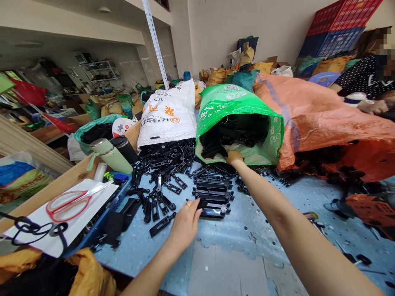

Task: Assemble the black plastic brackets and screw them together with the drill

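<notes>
My left hand (186, 220), a ring on one finger, is closed at the left end of the nearest long black plastic part (212, 211). Beyond it, similar black parts lie side by side in a row on the blue table. My right hand (235, 156) reaches to the mouth of a green woven bag (240, 100). Its fingers curl in at the lower lip, against a black plastic part (217, 151); the fingertips are partly hidden. More black parts fill the bag's dark inside. Loose short black clips (160, 201) lie left of the row.
A white sack (173, 102) spills black parts at the back. An orange sack (333, 111) bulges on the right, with a person (367, 82) behind it. Left are red-handled scissors (69, 203) on white paper, a blue basket (115, 201) and a pale green flask (111, 155).
</notes>
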Motion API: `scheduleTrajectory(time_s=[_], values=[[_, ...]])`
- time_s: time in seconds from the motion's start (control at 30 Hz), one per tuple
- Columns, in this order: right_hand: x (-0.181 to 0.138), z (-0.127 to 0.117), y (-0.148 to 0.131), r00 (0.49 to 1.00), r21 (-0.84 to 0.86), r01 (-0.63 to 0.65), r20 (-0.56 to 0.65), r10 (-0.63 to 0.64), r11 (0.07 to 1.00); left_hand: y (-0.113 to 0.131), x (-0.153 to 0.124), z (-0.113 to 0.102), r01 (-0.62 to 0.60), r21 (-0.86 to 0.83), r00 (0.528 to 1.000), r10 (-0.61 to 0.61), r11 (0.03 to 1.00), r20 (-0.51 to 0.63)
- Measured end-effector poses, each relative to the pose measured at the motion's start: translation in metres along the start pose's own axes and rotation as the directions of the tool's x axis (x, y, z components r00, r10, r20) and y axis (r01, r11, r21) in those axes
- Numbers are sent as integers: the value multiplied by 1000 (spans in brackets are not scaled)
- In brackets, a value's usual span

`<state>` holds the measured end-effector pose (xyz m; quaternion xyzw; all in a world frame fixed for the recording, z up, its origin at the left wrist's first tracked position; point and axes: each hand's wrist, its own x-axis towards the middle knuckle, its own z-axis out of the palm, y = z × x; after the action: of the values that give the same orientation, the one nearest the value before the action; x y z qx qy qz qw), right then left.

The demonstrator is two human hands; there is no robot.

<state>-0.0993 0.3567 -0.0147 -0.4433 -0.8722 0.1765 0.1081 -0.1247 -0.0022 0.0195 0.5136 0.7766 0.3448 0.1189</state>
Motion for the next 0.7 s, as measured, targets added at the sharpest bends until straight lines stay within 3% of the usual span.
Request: scheduleTrajectory(time_s=[0.07,0.17,0.23,0.3,0.4,0.47,0.53,0.6,0.7], values=[[-12,-8,7,1000,72,5,13,-6,997,8,-16,6,161,-298,986,-142,941,82],[-52,-25,30,999,185,2,32,-8,983,6,-26,9,373,-630,927,-302,682,222],[-95,-36,50,998,248,-4,62,-12,969,3,-30,11,399,-703,910,-344,589,229],[-147,-45,69,992,387,-20,124,-30,922,3,-37,12,398,-709,910,-347,582,225],[-232,-54,89,963,649,-101,255,-89,754,9,-49,15,396,-719,915,-315,571,253],[-281,-60,92,925,658,-111,342,-165,745,15,-55,17,374,-734,924,-297,568,241],[-319,-63,83,884,542,13,387,-263,840,19,-60,22,361,-716,931,-280,598,236],[-344,-61,66,854,353,249,359,-377,902,23,-64,27,354,-665,935,-264,658,237],[-358,-46,36,789,114,543,269,-552,832,32,-70,36,315,-573,949,-257,756,182]])
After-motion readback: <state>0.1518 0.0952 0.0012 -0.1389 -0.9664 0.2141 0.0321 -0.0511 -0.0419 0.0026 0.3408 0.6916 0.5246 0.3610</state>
